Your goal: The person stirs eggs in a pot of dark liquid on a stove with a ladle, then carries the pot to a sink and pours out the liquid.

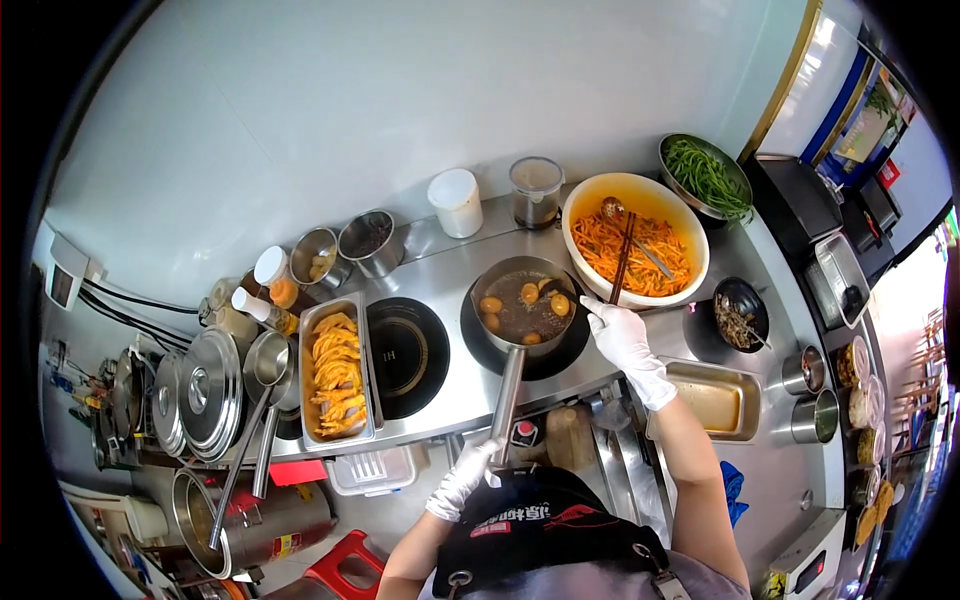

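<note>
Gloved in white, my left hand (471, 466) grips the end of the metal handle of a saucepan (510, 337). The pan stands on a round black induction hob and holds brown bubbling liquid with several brown eggs (559, 304). My right hand (622, 335), also in a white glove, holds a black utensil (559, 286) whose tip is in the pan beside the eggs. Behind the right hand stands a large white bowl (699, 274) of shredded orange vegetables, with wooden chopsticks (624, 259) and a slotted metal spoon (613, 207) in it.
Left of the pan are a second hob (409, 356) and a steel tray (305, 375) of yellow-orange food. Steel pots and white-lidded containers (455, 202) line the wall. At right are a pan of green vegetables (705, 176), a black bowl (741, 315) and a rectangular steel tray (739, 435).
</note>
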The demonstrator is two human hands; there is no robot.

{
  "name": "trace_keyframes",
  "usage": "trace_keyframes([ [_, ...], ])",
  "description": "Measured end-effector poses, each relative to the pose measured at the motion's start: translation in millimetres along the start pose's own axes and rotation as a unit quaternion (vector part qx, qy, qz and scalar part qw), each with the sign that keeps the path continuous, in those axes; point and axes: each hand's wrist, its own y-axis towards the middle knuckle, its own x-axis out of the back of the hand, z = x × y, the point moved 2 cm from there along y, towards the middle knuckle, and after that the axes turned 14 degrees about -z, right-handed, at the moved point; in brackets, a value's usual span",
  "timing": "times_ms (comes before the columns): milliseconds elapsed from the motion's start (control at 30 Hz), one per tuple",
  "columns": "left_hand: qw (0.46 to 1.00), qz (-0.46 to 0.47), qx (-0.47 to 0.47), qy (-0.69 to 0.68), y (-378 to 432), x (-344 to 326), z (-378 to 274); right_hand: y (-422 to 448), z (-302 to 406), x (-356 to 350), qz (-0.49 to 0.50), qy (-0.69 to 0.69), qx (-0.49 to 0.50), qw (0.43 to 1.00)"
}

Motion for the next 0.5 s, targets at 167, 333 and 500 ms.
trace_keyframes([
  [167, 1.000, -0.003, -0.003, 0.005, 2.2, 1.7, 3.4, -5.1, 5.6, 6.1, 0.120, -0.072, 0.025, 0.990],
  [333, 1.000, -0.007, 0.012, 0.010, -0.3, 1.2, -1.5, -19.3, 7.4, -31.7, 0.212, -0.033, -0.013, 0.977],
  [500, 0.999, -0.004, 0.041, 0.018, -5.2, 1.1, -6.2, -37.1, 27.1, -92.8, 0.144, -0.040, 0.075, 0.986],
])
